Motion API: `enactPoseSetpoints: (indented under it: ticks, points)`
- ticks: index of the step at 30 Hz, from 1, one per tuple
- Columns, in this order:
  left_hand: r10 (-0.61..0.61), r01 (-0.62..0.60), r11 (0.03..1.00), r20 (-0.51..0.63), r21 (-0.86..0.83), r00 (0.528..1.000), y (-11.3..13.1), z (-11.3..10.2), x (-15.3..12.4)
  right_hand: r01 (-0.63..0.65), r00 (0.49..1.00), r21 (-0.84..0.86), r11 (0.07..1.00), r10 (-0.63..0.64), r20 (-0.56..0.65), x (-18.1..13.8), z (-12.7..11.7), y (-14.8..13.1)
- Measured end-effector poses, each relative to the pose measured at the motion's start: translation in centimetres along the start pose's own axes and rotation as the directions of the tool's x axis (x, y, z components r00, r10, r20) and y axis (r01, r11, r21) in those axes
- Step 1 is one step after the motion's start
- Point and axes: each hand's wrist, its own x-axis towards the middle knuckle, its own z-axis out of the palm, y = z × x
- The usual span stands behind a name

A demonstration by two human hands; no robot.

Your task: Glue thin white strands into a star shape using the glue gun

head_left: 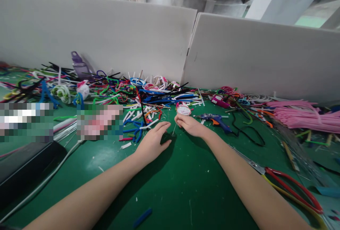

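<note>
My right hand (190, 124) is closed in a pinch over the middle of the green table. A thin, wire-like strand (174, 128) slants down from its fingertips towards the tabletop; what it is made of is too fine to tell. Just left of it, my left hand (152, 141) is open, thumb and fingers apart, with nothing visible between them. Right behind my right hand lies a small round white disc with a reddish rim (183, 110). Blue pipe cleaner pieces (136, 131) lie beyond my left hand.
A blue hot glue gun (220, 122) with a black cord lies to the right. Large scissors (292, 184) rest by my right forearm. Pink pipe cleaners (300, 116) are bundled at the far right. A purple bottle (79, 66) stands near the white partition (106, 35).
</note>
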Motion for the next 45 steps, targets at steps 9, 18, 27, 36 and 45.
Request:
enactPoseSetpoints:
  ticks: [9, 18, 27, 36, 45]
  points:
    - [0.0, 0.0, 1.0, 0.002, -0.005, 1.0, 0.0, 0.0, 0.0, 0.036, 0.998, -0.001, 0.999, -0.036, 0.053, 0.7, 0.0, 0.7]
    - [0.0, 0.0, 1.0, 0.003, -0.011, 1.0, -0.1, 0.0, 0.0, 0.06, 0.993, -0.058, 0.997, -0.054, 0.104, 1.0, -0.4, 0.6]
    - [-0.005, 0.005, 1.0, 0.004, -0.021, 1.0, 0.0, 0.0, 0.0, 0.108, 0.993, -0.242, 0.964, -0.095, 0.065, 1.3, -0.5, -0.3]
    - [-0.007, 0.008, 1.0, 0.008, -0.011, 1.0, 0.0, 0.0, 0.0, 0.095, 0.995, -0.259, 0.961, -0.098, 0.0, 1.4, -0.2, -0.3]
    - [-0.01, 0.01, 1.0, 0.011, 0.001, 1.0, 0.0, -0.1, 0.0, 0.076, 0.996, -0.259, 0.963, -0.087, -0.028, 0.6, -0.2, 0.4]
